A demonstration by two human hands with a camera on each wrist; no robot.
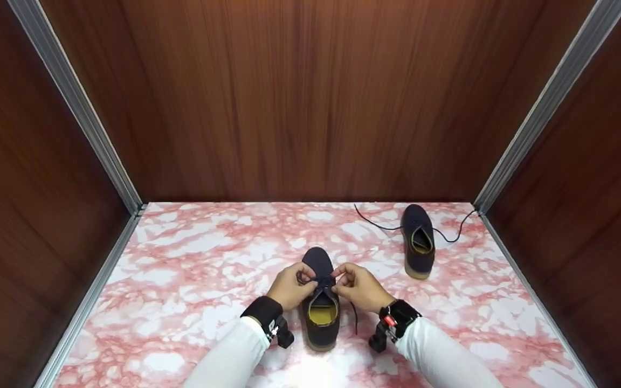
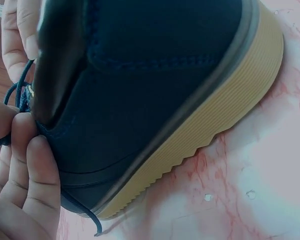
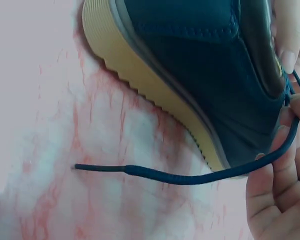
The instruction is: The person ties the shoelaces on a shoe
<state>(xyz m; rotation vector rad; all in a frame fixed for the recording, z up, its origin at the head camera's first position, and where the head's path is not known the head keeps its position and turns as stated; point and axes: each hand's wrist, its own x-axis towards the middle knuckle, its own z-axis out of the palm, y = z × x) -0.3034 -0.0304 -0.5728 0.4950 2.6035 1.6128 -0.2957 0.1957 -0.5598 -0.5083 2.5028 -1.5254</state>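
A dark navy lace-up shoe (image 1: 317, 260) with a yellow insole and a ribbed tan sole stands upright, toe pointing away from me. My left hand (image 1: 291, 285) is at its left side, thumb and fingers pinching a loop of the shoelace over the tongue. From the other side my right hand (image 1: 361, 285) pinches the lace too, its fingertips close by the knot area. One free end of the shoelace (image 3: 180, 179) runs out below the right fingers and hangs beside the shoe. Another lace end (image 2: 82, 205) dangles past the left fingers. The crossing itself is partly hidden by fingertips.
A matching shoe (image 1: 418, 261) stands further back on the right, its untied lace (image 1: 375, 222) spread to both sides. Both shoes are on a pink-and-white marbled surface (image 1: 192, 302). Wood-look panels (image 1: 310, 102) with grey metal corner strips enclose the back and sides.
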